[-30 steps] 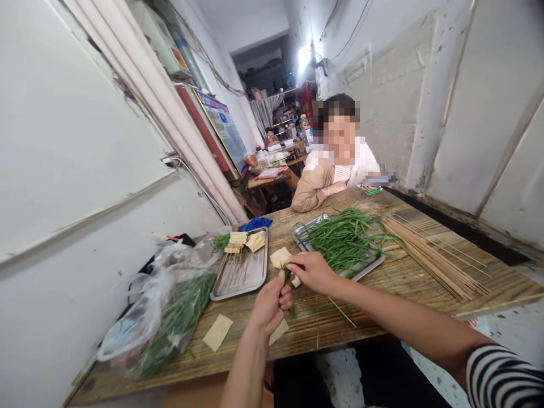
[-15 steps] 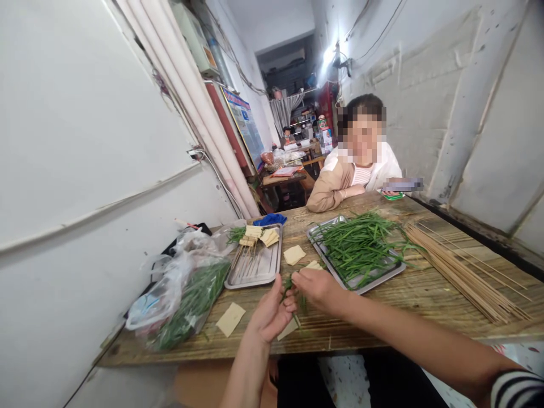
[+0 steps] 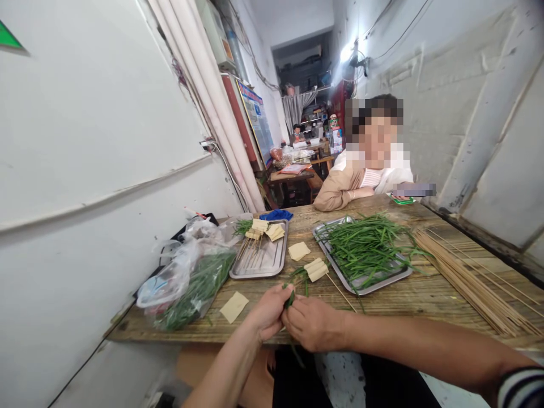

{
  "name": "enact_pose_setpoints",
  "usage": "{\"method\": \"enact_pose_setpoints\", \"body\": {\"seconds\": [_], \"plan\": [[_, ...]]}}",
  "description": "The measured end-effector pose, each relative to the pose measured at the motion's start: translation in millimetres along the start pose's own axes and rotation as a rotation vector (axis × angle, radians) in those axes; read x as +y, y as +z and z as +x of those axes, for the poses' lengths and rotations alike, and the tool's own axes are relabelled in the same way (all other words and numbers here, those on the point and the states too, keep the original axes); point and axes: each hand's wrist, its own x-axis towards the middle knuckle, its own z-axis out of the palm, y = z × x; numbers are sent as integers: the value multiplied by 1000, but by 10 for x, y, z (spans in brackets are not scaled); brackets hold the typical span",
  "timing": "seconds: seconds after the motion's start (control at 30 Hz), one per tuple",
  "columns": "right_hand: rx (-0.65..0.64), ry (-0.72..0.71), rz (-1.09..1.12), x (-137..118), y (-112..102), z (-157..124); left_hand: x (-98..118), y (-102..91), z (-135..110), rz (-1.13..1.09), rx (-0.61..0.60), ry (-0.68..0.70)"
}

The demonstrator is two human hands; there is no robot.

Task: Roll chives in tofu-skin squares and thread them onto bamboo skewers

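My left hand (image 3: pixel 271 313) and my right hand (image 3: pixel 317 324) meet near the table's front edge, both closed on a small bunch of garlic chives (image 3: pixel 289 298). Some leaf ends hang below the fingers. Just beyond the hands lies a skewer with pale tofu-skin rolls (image 3: pixel 317 270), chives sticking out at its left. A flat tofu-skin square (image 3: pixel 299 251) rests farther back, and another sheet (image 3: pixel 234 306) is left of my left hand. To the right, loose chives (image 3: pixel 365 241) heap over a metal tray (image 3: pixel 361 290).
A second metal tray (image 3: pixel 278 263) at the left bears finished-looking skewers (image 3: pixel 257 229). Beside it are a plastic bag of greens (image 3: pixel 195 289) and a blue cloth (image 3: pixel 276 215). Bare bamboo skewers (image 3: pixel 471 277) lie at the right. Across the table sits a person (image 3: pixel 369 175) with a phone.
My hands have drawn closer to me and pressed together around the chives. The skewer of tofu-skin rolls, mostly covered by my right hand before, now shows. The whole view has shifted slightly.
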Motion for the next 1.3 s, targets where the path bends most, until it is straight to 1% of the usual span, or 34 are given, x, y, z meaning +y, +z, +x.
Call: {"method": "enact_pose_setpoints", "body": {"seconds": [0.07, 0.13, 0.2, 0.23, 0.27, 0.3, 0.33, 0.37, 0.43, 0.47, 0.53, 0.6, 0.7, 0.8, 0.87, 0.93, 1.0, 1.1, 1.17, 1.23, 1.3], "plan": [[-61, 57, -5, -151, 85, 13, -55, 4, 43, -12, 74, 36], [-119, 201, -5, -314, 107, 36, -86, -7, 86, -25, 109, 58], [-138, 328, 46, -398, 19, 66, -74, -46, 99, -29, 123, 72], [-124, 355, 102, -385, -61, 84, -53, -76, 89, -28, 126, 74], [-114, 352, 176, -331, -155, 103, -25, -111, 68, -18, 105, 48], [-95, 357, 254, -239, -252, 123, 5, -149, 37, 3, 59, -11], [-107, 410, 331, -120, -341, 143, 33, -188, 1, 29, -2, -99], [-149, 443, 408, 11, -411, 163, 56, -225, -36, 56, -76, -197], [-243, 393, 537, 245, -482, 194, 79, -288, -100, 94, -229, -358], [-298, 367, 605, 325, -484, 205, 79, -311, -122, 99, -287, -396], [-401, 350, 685, 390, -441, 218, 64, -344, -146, 74, -350, -396], [-478, 368, 681, 363, -378, 230, 46, -362, -148, 19, -376, -388], [-515, 381, 679, 310, -306, 264, 45, -366, -134, -44, -403, -389], [-503, 416, 759, 364, -269, 318, 91, -347, -128, -14, -402, -353], [-468, 441, 808, 435, -247, 346, 145, -327, -138, 36, -353, -302], [-389, 449, 870, 495, -215, 354, 209, -308, -158, 89, -292, -254], [-280, 438, 944, 525, -166, 336, 269, -298, -175, 124, -268, -224], [-120, 455, 995, 523, -60, 270, 318, -311, -178, 152, -310, -168], [-50, 521, 992, 504, 23, 204, 302, -341, -163, 178, -304, -72], [-14, 600, 983, 474, 107, 127, 239, -384, -142, 231, -221, 58], [-3, 672, 974, 427, 189, 51, 135, -435, -122, 329, -74, 197]]}}
